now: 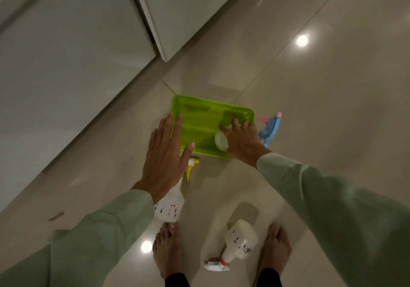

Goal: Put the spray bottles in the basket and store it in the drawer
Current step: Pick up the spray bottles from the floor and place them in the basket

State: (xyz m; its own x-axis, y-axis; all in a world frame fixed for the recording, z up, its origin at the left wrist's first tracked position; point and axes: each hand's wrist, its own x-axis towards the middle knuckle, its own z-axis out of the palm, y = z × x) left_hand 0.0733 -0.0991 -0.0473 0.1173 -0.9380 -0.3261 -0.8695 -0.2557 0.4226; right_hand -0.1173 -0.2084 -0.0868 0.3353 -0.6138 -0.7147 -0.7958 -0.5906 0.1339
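Observation:
A lime-green perforated basket sits on the tiled floor in front of me. My right hand is closed around a white spray bottle with a blue and pink trigger head, holding it over the basket's right end. The head sticks out past the rim. My left hand hovers flat and empty over the basket's left edge. Beneath it a white bottle with a yellow trigger lies on the floor. A second white bottle with a white and red head lies between my feet.
White cabinet fronts run along the upper left, with a dark gap between two panels. My bare feet stand at the bottom of the view. Glossy beige tiles stretch to the right, showing ceiling light reflections.

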